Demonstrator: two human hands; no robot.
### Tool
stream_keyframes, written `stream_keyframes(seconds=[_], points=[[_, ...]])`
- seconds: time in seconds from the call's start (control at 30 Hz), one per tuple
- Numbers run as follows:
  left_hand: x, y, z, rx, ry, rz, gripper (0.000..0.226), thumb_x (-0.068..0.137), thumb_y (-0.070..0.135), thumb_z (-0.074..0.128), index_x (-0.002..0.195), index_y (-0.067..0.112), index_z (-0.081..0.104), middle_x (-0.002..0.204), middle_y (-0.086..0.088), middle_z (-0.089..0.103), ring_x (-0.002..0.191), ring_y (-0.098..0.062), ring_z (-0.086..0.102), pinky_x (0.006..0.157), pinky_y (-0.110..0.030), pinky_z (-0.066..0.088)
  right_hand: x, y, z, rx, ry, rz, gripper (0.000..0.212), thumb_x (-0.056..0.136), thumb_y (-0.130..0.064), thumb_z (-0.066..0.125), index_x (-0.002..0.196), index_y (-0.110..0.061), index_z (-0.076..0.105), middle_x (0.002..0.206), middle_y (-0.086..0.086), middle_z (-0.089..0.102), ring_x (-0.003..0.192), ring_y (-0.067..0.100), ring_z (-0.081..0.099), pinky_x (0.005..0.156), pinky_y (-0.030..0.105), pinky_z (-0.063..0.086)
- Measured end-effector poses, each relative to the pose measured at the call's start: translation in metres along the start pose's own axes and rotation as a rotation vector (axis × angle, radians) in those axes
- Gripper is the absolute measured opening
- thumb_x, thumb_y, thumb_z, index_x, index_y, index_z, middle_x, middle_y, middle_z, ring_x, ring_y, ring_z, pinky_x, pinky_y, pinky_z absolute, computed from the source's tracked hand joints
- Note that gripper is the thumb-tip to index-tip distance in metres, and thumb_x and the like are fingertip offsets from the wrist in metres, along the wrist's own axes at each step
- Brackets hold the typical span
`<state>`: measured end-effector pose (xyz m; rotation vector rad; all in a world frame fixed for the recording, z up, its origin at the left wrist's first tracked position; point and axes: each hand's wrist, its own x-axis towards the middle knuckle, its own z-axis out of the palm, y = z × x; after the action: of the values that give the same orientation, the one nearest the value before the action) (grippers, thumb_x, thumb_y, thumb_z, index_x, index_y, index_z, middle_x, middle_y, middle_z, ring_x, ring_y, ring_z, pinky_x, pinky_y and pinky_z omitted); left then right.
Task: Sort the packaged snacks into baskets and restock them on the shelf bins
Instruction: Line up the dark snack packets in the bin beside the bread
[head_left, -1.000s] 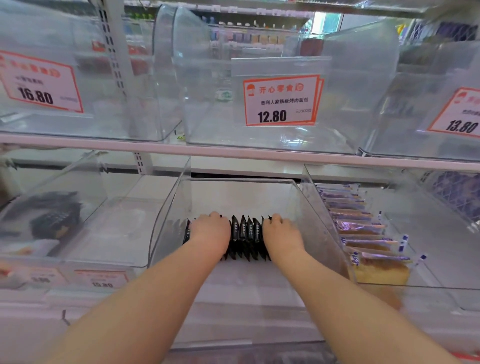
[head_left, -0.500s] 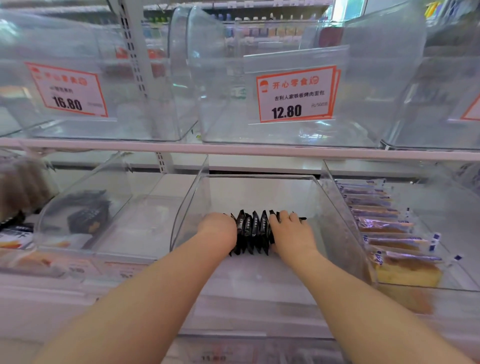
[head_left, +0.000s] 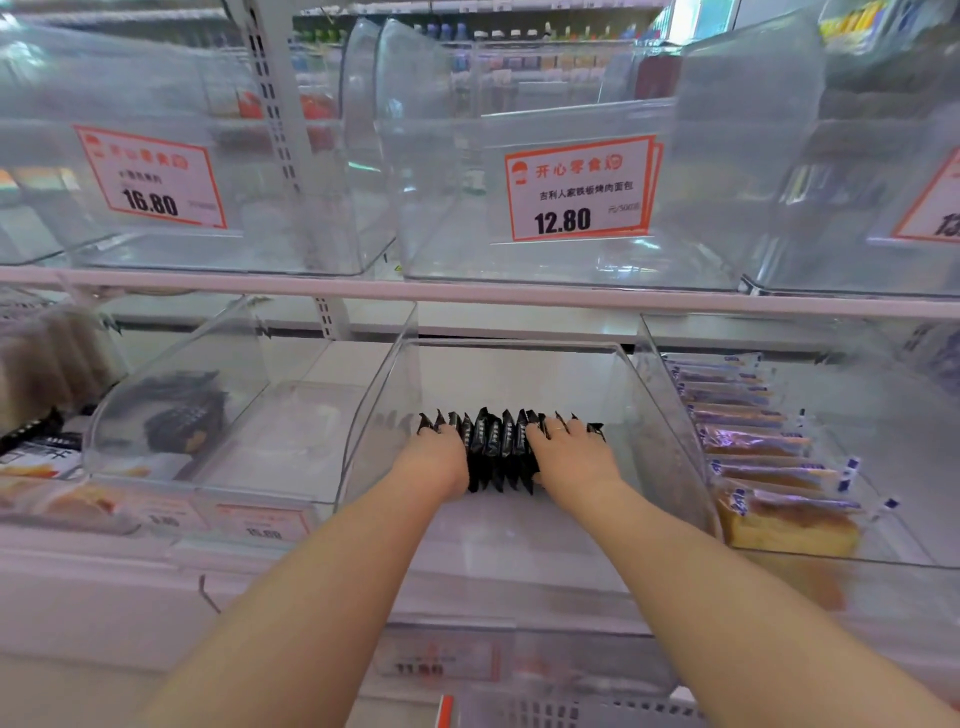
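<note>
Inside the middle clear bin (head_left: 660, 395) on the lower shelf, one row of black snack packets (head_left: 498, 447) stands on edge, side by side; roughly a dozen packet tops show, though the hands cover part of the row and the exact count cannot be told. Two bare forearms reach forward into the bin. The left hand (head_left: 434, 460) rests palm down over the left end of the row, fingers curled over the packet tops. The right hand (head_left: 569, 457) lies palm down over the right end, fingers spread across the tops and bent at the tips. Between the two hands about five packets stand uncovered. To the right, a neighbouring bin holds one stack of cake packets (head_left: 753, 447) with blue-printed ends. On the upper shelf, three orange-bordered price cards show, reading 16.80 (head_left: 150, 176), 12.80 (head_left: 579, 189) and one cut off at the frame edge.
</note>
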<state>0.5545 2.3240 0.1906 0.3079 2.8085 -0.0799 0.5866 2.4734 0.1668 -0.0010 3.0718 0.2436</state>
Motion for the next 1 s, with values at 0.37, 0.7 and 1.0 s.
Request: stream_keyframes(seconds=[0.37,0.7,1.0], points=[[-0.113,0.010,-0.039,0.146,0.416,0.575,0.035,0.092,0.029,0.044,0.126,0.019,0.048,0.117,-0.003,0.053,0.111,-0.022,0.050,0.070,-0.029,0.036,-0.139,0.017,-0.083,0.245,0.194,-0.254,0.024,0.095,-0.031,0.041,0.115,-0.021,0.051,0.110,0.002,0.062,0.101,0.025,0.057,0.073,0.034,0.044],[-0.202,0.083,0.071,0.237,0.322,0.962,0.030,0.094,0.028,0.038,0.114,0.012,0.052,0.112,-0.008,0.055,0.105,-0.028,0.052,0.077,-0.039,0.046,-0.278,0.065,0.068,0.408,-0.182,-0.061,0.018,0.094,-0.028,0.047,0.102,-0.020,0.062,0.095,0.001,0.067,0.092,0.022,0.061,0.073,0.031,0.043],[-0.196,0.120,0.238,0.387,-0.217,0.886,0.028,0.093,0.018,0.042,0.115,0.009,0.054,0.115,-0.011,0.056,0.104,-0.030,0.055,0.074,-0.039,0.045,-0.330,0.066,0.218,0.467,-0.633,0.114,0.023,0.097,-0.026,0.043,0.107,-0.009,0.057,0.113,0.012,0.057,0.086,0.026,0.056,0.073,0.036,0.045]])
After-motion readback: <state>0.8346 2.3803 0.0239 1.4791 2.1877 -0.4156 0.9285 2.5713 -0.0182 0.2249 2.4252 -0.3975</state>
